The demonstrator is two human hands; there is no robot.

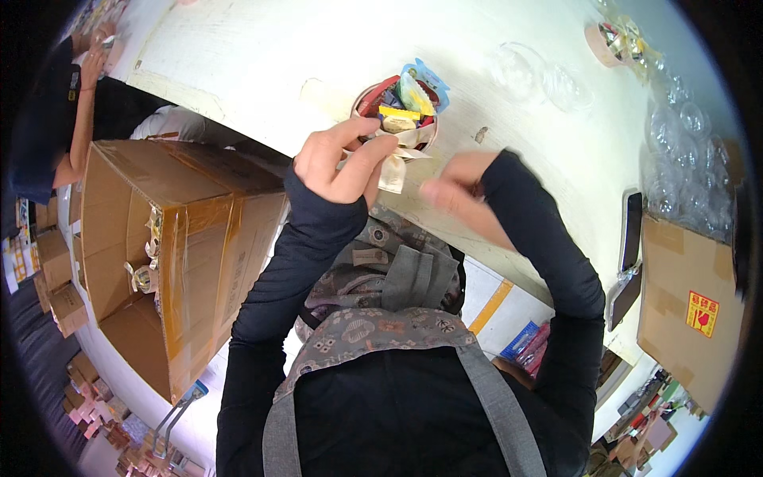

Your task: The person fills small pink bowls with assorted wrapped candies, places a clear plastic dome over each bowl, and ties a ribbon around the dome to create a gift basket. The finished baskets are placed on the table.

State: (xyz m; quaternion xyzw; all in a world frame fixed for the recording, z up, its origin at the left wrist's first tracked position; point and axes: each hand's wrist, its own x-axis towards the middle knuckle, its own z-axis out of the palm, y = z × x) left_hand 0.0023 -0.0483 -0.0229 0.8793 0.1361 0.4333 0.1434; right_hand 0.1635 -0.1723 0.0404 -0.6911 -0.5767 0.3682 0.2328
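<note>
Left hand at cream ribbon on a tub of wrapped sweets, upper centre of frame.
Left hand (342, 163): thumb and fingers appear to pinch the ribbon (392, 176), its tail hanging toward frame centre. Right hand (469, 195): just right of it, fingers curled, motion-blurred; cannot tell whether it holds anything. Ribbon judged light, limp, perhaps slippery; best gripped close to the knot, since the loose tail would likely slide. Round tub (356, 98) stands on the white table (238, 71), beyond the left fingertips; judged light, thin-walled, easily dented, so best steadied low on its sides. Sweets (400, 113) rise above the rim, wrappers probably crinkly; pressing on top could spill them.
</note>
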